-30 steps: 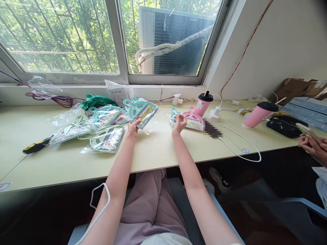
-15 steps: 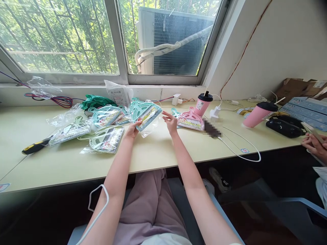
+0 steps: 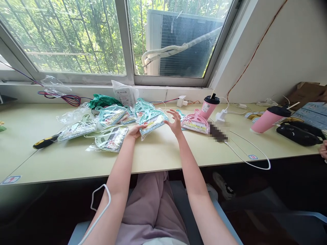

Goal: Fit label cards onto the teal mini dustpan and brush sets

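My left hand point(image 3: 136, 131) has the teal dustpan set in its clear bag point(image 3: 153, 121), gripping the lower-left edge. Narrow grip, on the bag only. Right hand point(image 3: 175, 124) is wide open, fingers spread, holding nothing, just beside the bag's right corner; can't tell if there's contact.

Bag is low over the front of the desk point(image 3: 153, 156), between my hands; can't tell if it's resting on the surface. Long axis runs across me, rising to the right, with the yellow label strip along it. Handle end seems to point toward the window, but it merges with the teal packet point(image 3: 111, 115) behind, so unsure.

Left of it: pale green packet point(image 3: 109, 139), another bagged set point(image 3: 78, 128), then a yellow-and-black screwdriver point(image 3: 44, 143). Right of my right hand: pink dustpan set point(image 3: 195, 122). Farther right: white cable point(image 3: 245, 153), pink lidded cup point(image 3: 211, 106), tipped pink tumbler point(image 3: 269, 119), black case point(image 3: 297, 134). Co-worker's hand point(image 3: 324, 149) at right edge. Back: green plastic bag point(image 3: 103, 101), window point(image 3: 66, 37).
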Demonstrator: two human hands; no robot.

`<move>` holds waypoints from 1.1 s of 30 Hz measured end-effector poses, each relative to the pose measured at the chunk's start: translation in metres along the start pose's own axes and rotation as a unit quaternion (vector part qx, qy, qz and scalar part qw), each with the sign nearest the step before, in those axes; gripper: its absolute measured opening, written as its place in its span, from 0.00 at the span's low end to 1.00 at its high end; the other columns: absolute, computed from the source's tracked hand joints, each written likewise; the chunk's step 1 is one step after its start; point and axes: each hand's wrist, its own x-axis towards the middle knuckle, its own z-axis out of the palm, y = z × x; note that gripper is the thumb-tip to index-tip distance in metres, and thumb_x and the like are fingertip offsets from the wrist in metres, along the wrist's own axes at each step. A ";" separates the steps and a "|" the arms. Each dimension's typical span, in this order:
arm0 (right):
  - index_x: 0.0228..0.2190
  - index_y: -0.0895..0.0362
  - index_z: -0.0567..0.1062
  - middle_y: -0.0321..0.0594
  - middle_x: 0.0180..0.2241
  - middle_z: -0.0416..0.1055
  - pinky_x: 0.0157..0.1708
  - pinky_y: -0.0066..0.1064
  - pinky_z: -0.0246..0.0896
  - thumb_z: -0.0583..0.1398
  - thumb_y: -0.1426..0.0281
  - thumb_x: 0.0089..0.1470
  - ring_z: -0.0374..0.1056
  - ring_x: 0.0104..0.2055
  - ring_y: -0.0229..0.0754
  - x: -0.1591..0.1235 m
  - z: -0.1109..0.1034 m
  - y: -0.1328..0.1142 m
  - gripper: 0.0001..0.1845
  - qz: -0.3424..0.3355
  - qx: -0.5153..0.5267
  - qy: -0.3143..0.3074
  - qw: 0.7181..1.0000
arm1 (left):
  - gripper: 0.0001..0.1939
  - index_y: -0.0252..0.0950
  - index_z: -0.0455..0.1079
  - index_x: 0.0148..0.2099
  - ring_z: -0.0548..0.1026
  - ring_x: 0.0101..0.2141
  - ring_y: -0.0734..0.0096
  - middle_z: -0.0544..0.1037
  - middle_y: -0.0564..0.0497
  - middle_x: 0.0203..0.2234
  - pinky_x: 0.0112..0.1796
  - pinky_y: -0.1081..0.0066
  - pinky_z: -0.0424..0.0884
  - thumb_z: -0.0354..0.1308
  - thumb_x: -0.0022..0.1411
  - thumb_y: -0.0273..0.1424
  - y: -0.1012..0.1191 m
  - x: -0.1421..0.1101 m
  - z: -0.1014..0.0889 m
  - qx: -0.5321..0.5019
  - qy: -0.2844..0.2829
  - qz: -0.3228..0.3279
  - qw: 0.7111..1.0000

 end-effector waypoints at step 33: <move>0.34 0.55 0.78 0.47 0.53 0.69 0.56 0.40 0.62 0.64 0.69 0.54 0.66 0.56 0.48 0.001 0.001 0.030 0.04 -0.045 -0.135 0.116 0.983 | 0.28 0.32 0.72 0.49 0.78 0.42 0.60 0.80 0.42 0.41 0.42 0.66 0.74 0.74 0.45 0.32 -0.003 -0.016 0.035 0.169 -0.088 0.065 0.980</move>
